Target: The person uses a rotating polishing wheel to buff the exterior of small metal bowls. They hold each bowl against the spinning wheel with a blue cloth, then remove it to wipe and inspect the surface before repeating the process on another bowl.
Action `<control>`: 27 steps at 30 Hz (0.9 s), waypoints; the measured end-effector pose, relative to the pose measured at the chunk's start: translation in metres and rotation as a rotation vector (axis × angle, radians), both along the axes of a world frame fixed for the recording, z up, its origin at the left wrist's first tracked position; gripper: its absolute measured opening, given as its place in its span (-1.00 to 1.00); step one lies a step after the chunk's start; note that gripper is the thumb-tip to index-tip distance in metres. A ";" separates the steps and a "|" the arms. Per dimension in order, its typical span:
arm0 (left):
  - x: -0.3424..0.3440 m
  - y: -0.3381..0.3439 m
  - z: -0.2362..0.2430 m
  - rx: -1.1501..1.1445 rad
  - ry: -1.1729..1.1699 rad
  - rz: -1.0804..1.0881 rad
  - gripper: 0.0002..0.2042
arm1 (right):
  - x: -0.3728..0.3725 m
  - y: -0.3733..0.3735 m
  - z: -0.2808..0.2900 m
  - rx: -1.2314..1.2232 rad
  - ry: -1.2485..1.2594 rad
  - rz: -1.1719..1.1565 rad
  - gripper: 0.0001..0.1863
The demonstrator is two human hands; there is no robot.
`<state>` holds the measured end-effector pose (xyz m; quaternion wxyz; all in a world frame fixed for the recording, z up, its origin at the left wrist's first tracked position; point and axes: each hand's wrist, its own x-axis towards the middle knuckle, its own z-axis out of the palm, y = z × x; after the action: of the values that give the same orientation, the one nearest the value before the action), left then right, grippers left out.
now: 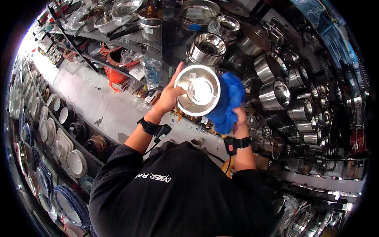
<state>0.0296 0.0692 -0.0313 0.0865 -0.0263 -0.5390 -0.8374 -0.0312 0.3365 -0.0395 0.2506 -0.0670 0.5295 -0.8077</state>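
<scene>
A shiny stainless steel bowl is held up in front of me, its open side facing up toward the view. My left hand grips its left rim, thumb over the inside and fingers along the outer wall. On the bowl's right side, a crumpled blue cloth lies against the outer wall. My right hand is closed on the cloth's lower right part; some of its fingers are hidden by the folds. Just beyond the bowl, a stack of steel bowls stands on the shelf.
Steel pots crowd the shelves on my right. Lidded pans fill the far left shelf, with an orange-red plastic bag hanging below. Plates line the left rack. A tiled floor aisle runs between the racks.
</scene>
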 end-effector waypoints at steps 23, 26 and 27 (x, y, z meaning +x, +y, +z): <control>-0.007 0.037 -0.057 -0.311 -0.189 0.049 -0.50 | 0.027 -0.073 -0.001 1.065 0.934 0.060 -0.46; -0.016 0.022 -0.053 -0.280 -0.116 0.069 -0.50 | 0.029 -0.084 -0.002 0.938 1.109 0.060 -0.47; -0.017 0.016 -0.054 -0.242 -0.128 0.043 -0.50 | 0.029 -0.084 -0.002 0.913 1.162 0.097 -0.48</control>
<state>0.0127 0.0850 -0.0849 0.0661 0.0285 -0.6411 -0.7641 -0.0021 0.2523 -0.0416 -0.0319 -0.3962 0.8566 -0.3292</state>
